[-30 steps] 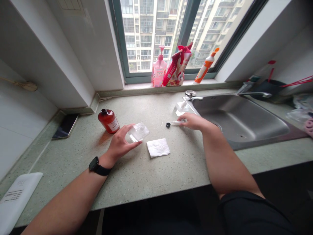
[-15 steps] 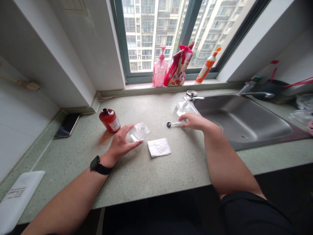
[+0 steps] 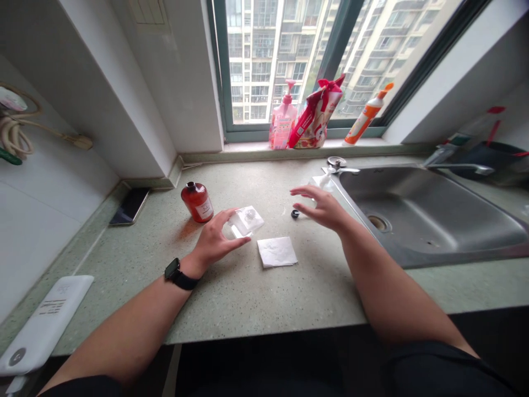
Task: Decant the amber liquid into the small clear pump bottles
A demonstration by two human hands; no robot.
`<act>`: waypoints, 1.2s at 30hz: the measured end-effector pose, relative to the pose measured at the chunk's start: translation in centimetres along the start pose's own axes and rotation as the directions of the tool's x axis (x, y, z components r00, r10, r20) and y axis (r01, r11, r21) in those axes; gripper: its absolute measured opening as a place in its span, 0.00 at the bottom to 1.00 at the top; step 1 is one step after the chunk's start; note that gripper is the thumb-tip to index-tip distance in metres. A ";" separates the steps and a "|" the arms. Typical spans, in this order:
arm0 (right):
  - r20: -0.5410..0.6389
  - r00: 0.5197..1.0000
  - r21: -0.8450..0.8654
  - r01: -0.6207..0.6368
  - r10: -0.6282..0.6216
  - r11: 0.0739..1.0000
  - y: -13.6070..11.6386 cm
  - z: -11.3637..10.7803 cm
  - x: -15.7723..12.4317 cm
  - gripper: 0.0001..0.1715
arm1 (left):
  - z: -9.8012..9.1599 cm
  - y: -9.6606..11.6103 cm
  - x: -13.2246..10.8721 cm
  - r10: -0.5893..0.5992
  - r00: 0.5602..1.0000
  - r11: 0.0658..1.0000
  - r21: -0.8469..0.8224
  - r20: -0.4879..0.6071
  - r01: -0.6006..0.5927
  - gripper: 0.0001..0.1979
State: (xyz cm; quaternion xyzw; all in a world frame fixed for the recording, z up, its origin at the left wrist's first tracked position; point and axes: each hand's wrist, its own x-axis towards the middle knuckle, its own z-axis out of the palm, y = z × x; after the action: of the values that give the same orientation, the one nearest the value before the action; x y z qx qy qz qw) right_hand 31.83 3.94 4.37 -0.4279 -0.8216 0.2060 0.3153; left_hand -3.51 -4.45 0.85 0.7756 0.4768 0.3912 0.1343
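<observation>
My left hand (image 3: pixel 215 241) curls round a small clear plastic container (image 3: pixel 247 220) lying on the green speckled counter (image 3: pixel 256 286), thumb and fingers on either side of it. My right hand (image 3: pixel 320 207) hovers above the counter with its fingers spread and nothing in them. Just under its fingertips lies a small tool with a black round end (image 3: pixel 295 214); the rest of it is hidden by the hand. A folded white tissue (image 3: pixel 276 251) lies between the two hands. A red-brown bottle (image 3: pixel 197 202) stands left of the container.
A steel sink (image 3: pixel 417 212) with a tap is at the right. A pink pump bottle (image 3: pixel 282 119), a red pouch (image 3: pixel 316 114) and an orange-capped bottle (image 3: pixel 367 115) stand on the windowsill. A phone (image 3: pixel 131 205) lies by the wall; a white device (image 3: pixel 45 324) lies at the near left edge.
My right hand let go of the small black-ended tool, rose and spread its fingers. My left hand stayed on the clear container. The camera shifted slightly left.
</observation>
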 end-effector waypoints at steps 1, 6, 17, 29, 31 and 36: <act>0.024 0.999 0.118 0.020 -0.023 0.993 -0.8 1.3 0.0 0.30 | 0.0 0.0 0.0 -0.006 1.000 1.000 -0.018 -0.006 0.006 0.37; 0.179 0.982 0.430 -0.017 -0.066 0.903 -2.8 7.7 -0.8 0.54 | 0.2 0.2 0.1 -0.040 0.999 0.985 -0.170 0.015 0.042 0.39; 0.265 0.964 0.655 -0.175 -0.007 0.735 -4.0 9.6 -0.7 0.42 | 0.3 0.9 -0.1 0.102 0.993 0.992 -0.076 0.058 -0.097 0.45; 0.043 0.983 0.724 -0.154 0.179 0.673 -3.5 8.1 -0.2 0.42 | -4.5 -7.1 1.7 -0.081 0.842 0.996 -0.003 -0.534 0.094 0.49; -0.002 0.979 0.732 -0.139 0.206 0.667 -3.4 7.8 -0.1 0.42 | -4.3 -8.6 1.9 -0.265 0.852 0.959 -0.216 -0.451 0.185 0.51; -0.084 0.963 0.730 -0.117 0.258 0.674 -2.8 7.2 0.2 0.42 | -3.4 -9.6 2.0 -0.386 0.892 0.864 -0.431 -0.233 0.262 0.51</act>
State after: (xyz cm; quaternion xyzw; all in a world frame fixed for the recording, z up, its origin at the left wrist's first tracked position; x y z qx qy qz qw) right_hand 25.07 2.08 1.00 -0.3696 -0.5950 0.5024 0.5070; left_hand -11.60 1.53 -1.51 0.5694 0.5298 0.5663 0.2729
